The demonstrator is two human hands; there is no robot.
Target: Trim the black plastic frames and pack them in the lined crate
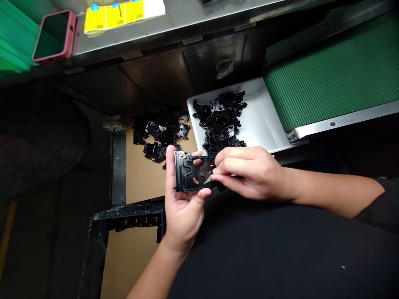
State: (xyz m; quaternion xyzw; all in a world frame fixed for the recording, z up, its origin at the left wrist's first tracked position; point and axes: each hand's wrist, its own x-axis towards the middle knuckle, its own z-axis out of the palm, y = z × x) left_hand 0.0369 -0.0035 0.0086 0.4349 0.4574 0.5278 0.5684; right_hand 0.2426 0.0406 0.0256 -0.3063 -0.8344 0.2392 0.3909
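My left hand (182, 203) grips a black moulded plastic part (193, 174) upright between thumb and fingers. My right hand (249, 172) pinches a small knife whose pale blade tip (208, 179) touches the face of that part; most of the knife is hidden by my fingers. Just beyond my hands, a heap of similar black parts (220, 120) lies in a white tray (258, 120). Another loose heap of them (160, 133) rests on a cardboard sheet (143, 182), to the left of the tray.
A green conveyor belt (333, 74) with a steel edge runs at the right. Above stands a steel shelf (174, 29) holding yellow labels (115, 16) and a phone in a pink case (54, 37). A black-edged frame (124, 216) sits below my left hand; a round fan (37, 145) stands far left.
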